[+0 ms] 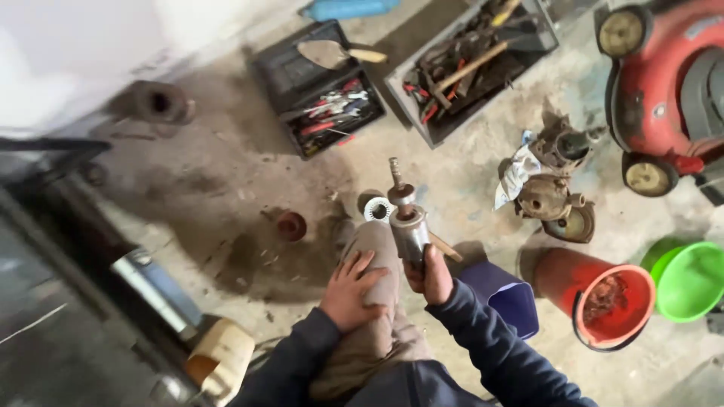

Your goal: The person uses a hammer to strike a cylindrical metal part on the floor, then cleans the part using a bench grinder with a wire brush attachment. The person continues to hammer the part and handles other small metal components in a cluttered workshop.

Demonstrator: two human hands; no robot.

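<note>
Left hand (pixel 351 290) lies flat, fingers (pixel 367 264) spread, palm down on the raised knee. Right hand (pixel 431 277) is fisted, thumb up, forearm angled inward. Both arms dark-sleeved.

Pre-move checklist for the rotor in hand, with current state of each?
1. Right hand gripped on the rotor's lower end: ok.
2. Rotor upright, shaft up: ok.
3. Left hand resting on the knee, away from the rotor: ok.
4. Shaft tip unobstructed: ok.
5. Shaft wear: cannot tell, too small.
6. Red bucket apart from the arms: ok.
</note>
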